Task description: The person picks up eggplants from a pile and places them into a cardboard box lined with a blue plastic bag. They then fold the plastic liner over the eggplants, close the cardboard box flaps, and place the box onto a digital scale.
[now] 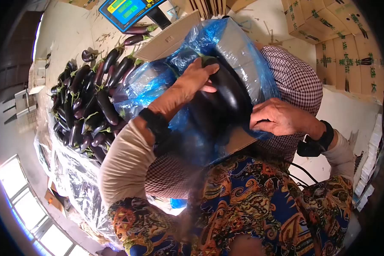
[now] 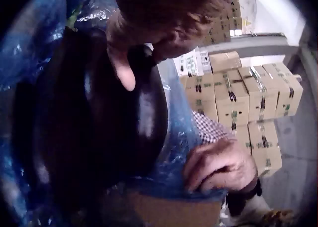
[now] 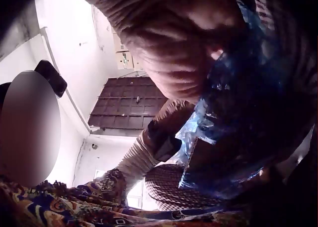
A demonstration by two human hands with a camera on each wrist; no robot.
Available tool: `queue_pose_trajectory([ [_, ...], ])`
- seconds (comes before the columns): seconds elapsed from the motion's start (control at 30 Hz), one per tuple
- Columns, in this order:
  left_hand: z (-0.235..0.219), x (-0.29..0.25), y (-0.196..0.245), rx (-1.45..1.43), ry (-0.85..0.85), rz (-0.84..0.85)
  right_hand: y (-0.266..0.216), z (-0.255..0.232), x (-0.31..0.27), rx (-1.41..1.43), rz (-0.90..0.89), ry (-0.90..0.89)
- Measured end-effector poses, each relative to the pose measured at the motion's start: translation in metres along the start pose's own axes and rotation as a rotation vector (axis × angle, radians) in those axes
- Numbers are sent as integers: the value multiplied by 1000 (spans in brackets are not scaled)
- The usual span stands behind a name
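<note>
Large dark eggplants (image 1: pixel 232 87) lie side by side in a carton (image 1: pixel 168 42) lined with a blue plastic bag (image 1: pixel 211 34). My left hand (image 1: pixel 193 80) reaches over them and grips the far end of one, its thumb (image 2: pixel 125 77) pressed along the glossy skin. At the carton's right side, my right hand (image 1: pixel 279 116) has curled fingers that pinch the bag's edge near the rim. The left wrist view also shows this right hand (image 2: pixel 221 166) at the bag. In the dim right wrist view its fingertips are hidden behind the hand and plastic.
A heap of loose eggplants (image 1: pixel 87 102) lies to the left, with clear plastic sheeting (image 1: pixel 77 183) below it. A scale display (image 1: pixel 128 13) stands behind the carton. Printed cartons (image 1: pixel 347 59) are stacked at the far right. Checkered cloth (image 1: pixel 292 77) covers the legs around the carton.
</note>
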State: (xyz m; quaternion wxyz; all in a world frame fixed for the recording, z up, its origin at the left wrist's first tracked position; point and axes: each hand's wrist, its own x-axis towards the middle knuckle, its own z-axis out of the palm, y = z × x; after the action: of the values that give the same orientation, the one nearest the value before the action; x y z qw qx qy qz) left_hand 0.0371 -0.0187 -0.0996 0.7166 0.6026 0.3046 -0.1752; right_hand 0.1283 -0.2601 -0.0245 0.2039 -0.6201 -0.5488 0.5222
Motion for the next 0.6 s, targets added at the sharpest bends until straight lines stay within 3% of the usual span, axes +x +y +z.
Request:
queue_pose_trajectory([
  [0.03, 1, 0, -2, 3, 4, -3, -2, 1, 2, 3, -5, 0],
  [0.1, 18, -17, 21, 270, 142, -61, -2, 2, 5, -17, -19, -27],
  [0.17, 23, -22, 7, 325, 200, -57, -1, 2, 8, 18, -30, -60],
  [0.23, 24, -23, -26, 932, 422, 498, 2, 2, 8, 49, -35, -91],
  [0.27, 24, -28, -30, 1003, 417, 639, 4, 6, 7, 21, -83, -44],
  [0.37, 22, -27, -42, 1000, 346, 766, 4, 6, 8, -8, -137, -6],
  [0.43, 20, -29, -45, 1004, 345, 741, 0, 4, 9, -11, -144, -14],
  [0.5, 24, -37, -40, 1002, 349, 719, -7, -1, 4, -122, -161, 105],
  [0.57, 40, -57, -33, 1099, 166, 909, -10, -10, 3, -111, -135, 111],
  [0.6, 49, -65, -33, 1157, 170, 890, -13, -15, 4, -97, -108, 119],
])
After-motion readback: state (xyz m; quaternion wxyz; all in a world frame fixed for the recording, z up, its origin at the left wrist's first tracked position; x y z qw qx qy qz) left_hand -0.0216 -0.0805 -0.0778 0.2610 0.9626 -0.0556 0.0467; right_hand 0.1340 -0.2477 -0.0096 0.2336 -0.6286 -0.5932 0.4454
